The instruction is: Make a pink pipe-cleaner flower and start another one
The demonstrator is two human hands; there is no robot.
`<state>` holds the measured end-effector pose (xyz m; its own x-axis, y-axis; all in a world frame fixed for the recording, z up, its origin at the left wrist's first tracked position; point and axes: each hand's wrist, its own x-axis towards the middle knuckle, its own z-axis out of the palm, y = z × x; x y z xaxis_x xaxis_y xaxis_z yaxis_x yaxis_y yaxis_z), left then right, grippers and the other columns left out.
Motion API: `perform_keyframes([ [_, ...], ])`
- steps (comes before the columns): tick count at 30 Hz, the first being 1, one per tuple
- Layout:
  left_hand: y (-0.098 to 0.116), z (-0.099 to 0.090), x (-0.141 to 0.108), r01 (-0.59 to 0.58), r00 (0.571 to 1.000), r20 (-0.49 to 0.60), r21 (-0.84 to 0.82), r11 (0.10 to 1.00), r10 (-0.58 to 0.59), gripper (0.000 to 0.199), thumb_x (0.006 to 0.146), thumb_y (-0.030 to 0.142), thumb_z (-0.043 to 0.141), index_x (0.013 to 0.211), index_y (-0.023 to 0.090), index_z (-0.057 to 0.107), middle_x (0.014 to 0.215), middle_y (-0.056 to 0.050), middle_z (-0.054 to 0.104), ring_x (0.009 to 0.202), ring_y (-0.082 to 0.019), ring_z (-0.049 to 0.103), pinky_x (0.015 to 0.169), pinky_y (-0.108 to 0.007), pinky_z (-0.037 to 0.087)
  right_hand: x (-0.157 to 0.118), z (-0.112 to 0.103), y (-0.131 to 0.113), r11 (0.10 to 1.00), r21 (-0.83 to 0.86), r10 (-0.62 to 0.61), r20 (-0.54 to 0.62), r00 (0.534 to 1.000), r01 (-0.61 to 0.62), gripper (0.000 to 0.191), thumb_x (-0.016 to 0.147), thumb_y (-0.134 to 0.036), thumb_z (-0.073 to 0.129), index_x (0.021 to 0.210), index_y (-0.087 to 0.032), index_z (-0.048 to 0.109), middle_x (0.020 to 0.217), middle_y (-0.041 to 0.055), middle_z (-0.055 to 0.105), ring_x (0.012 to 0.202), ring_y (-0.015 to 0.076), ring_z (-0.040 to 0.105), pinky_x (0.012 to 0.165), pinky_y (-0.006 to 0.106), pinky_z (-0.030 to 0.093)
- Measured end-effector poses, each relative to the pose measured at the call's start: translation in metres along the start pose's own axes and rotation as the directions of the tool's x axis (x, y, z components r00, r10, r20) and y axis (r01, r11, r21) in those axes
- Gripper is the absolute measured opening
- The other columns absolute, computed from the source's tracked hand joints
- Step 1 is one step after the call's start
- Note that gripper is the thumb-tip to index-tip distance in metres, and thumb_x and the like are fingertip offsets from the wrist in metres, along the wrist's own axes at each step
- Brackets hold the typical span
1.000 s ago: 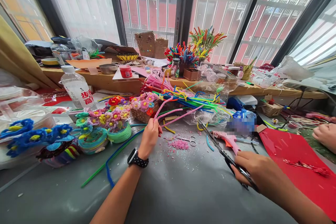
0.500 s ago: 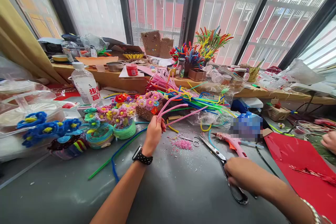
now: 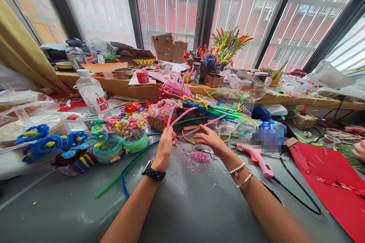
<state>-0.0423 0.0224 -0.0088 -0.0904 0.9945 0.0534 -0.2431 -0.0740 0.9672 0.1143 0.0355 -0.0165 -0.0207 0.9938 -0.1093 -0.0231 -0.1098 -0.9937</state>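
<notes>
My left hand (image 3: 165, 147), with a watch on its wrist, is closed round several pink pipe cleaners (image 3: 186, 113) that fan out upward and to the right. Close by on the right, my right hand (image 3: 211, 138) has its fingers apart near the longest pink stem; whether they touch it I cannot tell. Below the hands lies a heap of pink fuzz clippings (image 3: 200, 157), beside small scissors (image 3: 213, 155) partly covered by the right hand. Under my right forearm the large scissors (image 3: 272, 193) are mostly hidden, with part of a black handle showing.
A pink glue gun (image 3: 259, 158) with a black cord lies right of my hand. Pipe-cleaner flower pots (image 3: 135, 141) and a plastic bottle (image 3: 91, 95) stand left. Loose pipe cleaners (image 3: 216, 108) lie behind. Another person's hand (image 3: 359, 150) is at the right edge, beyond red sheets (image 3: 327, 174).
My right hand has left the large scissors on the table and moved up and left to the pink pipe cleaners, its fingers opening. The left hand has drawn the stems slightly left.
</notes>
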Motion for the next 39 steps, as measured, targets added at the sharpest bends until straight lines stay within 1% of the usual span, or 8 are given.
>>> perform_keyframes([
  [4,0.000,0.001,0.001,0.001,1.000,-0.018,0.044,0.999,0.000,0.032,0.072,0.049,0.041,0.062,0.019,0.033,0.049,0.010,0.029,0.037,-0.004,0.029,0.039,-0.018,0.029,-0.011,-0.009,0.005,0.971,0.156,-0.180,-0.031,0.983,0.182,0.052,0.061,-0.019,0.060,0.113,-0.019,0.051,0.124,0.0084,0.044,0.097,0.0207,0.054,0.072,0.030,0.050],
  [7,-0.005,-0.001,0.004,-0.023,1.000,-0.013,0.271,0.962,0.028,0.034,0.065,0.049,0.050,0.063,0.020,0.033,0.049,0.009,0.033,0.039,-0.006,0.033,0.042,-0.020,0.030,-0.023,-0.014,0.006,0.925,0.220,-0.314,-0.014,0.949,0.309,0.047,0.064,-0.021,0.059,0.111,-0.023,0.051,0.125,0.0052,0.043,0.104,0.0213,0.049,0.078,0.032,0.049],
  [11,-0.013,-0.003,0.003,-0.120,0.993,0.089,0.732,0.671,0.080,0.034,0.055,0.033,0.065,0.064,0.020,0.035,0.060,0.004,0.047,0.056,-0.013,0.048,0.052,-0.024,0.034,-0.035,-0.013,0.001,0.902,0.226,-0.379,0.010,0.925,0.367,0.046,0.068,-0.022,0.057,0.113,-0.025,0.049,0.129,0.0037,0.038,0.110,0.0222,0.044,0.084,0.037,0.046],
  [14,-0.013,-0.005,0.001,-0.139,0.989,0.101,0.892,0.430,0.112,0.024,0.063,0.026,0.058,0.067,0.020,0.036,0.072,-0.002,0.054,0.069,-0.018,0.054,0.057,-0.026,0.035,-0.040,-0.011,-0.003,0.890,0.231,-0.411,0.031,0.911,0.393,0.046,0.069,-0.023,0.056,0.114,-0.026,0.049,0.130,0.0029,0.037,0.111,0.0229,0.043,0.084,0.038,0.045],
  [24,0.002,-0.016,0.004,0.014,0.980,-0.035,0.994,0.112,0.195,0.008,0.076,0.022,0.043,0.081,0.017,0.041,0.076,-0.009,0.062,0.074,-0.025,0.061,0.054,-0.029,0.038,-0.044,-0.036,0.000,0.887,0.212,-0.379,-0.177,0.908,0.411,0.035,0.071,-0.026,0.056,0.106,-0.024,0.055,0.123,0.0033,0.046,0.104,0.0209,0.048,0.079,0.033,0.047],
  [28,0.002,-0.018,0.006,-0.008,0.961,-0.061,0.969,0.246,0.271,0.016,0.073,0.029,0.049,0.080,0.017,0.041,0.080,-0.009,0.061,0.075,-0.025,0.061,0.056,-0.030,0.042,-0.045,-0.043,0.002,0.875,0.242,-0.365,-0.240,0.899,0.420,0.035,0.071,-0.028,0.056,0.105,-0.023,0.055,0.122,0.0029,0.046,0.104,0.0205,0.048,0.078,0.032,0.048],
  [33,0.001,-0.007,0.006,-0.101,0.995,0.039,0.493,0.864,0.094,0.028,0.068,0.040,0.053,0.080,0.018,0.040,0.086,-0.005,0.058,0.059,-0.017,0.062,0.046,-0.026,0.045,-0.052,-0.038,-0.001,0.863,0.308,-0.365,-0.166,0.916,0.400,0.034,0.071,-0.025,0.054,0.106,-0.025,0.055,0.125,0.0017,0.045,0.105,0.0204,0.048,0.079,0.033,0.047],
  [39,0.003,0.000,0.001,-0.002,0.996,0.092,0.179,0.984,-0.015,0.033,0.057,0.031,0.066,0.076,0.015,0.043,0.067,-0.001,0.060,0.059,-0.015,0.061,0.052,-0.026,0.049,-0.057,-0.031,-0.003,0.864,0.326,-0.379,-0.082,0.922,0.384,0.036,0.071,-0.023,0.054,0.106,-0.025,0.055,0.125,0.0028,0.044,0.104,0.0223,0.048,0.079,0.036,0.047],
])
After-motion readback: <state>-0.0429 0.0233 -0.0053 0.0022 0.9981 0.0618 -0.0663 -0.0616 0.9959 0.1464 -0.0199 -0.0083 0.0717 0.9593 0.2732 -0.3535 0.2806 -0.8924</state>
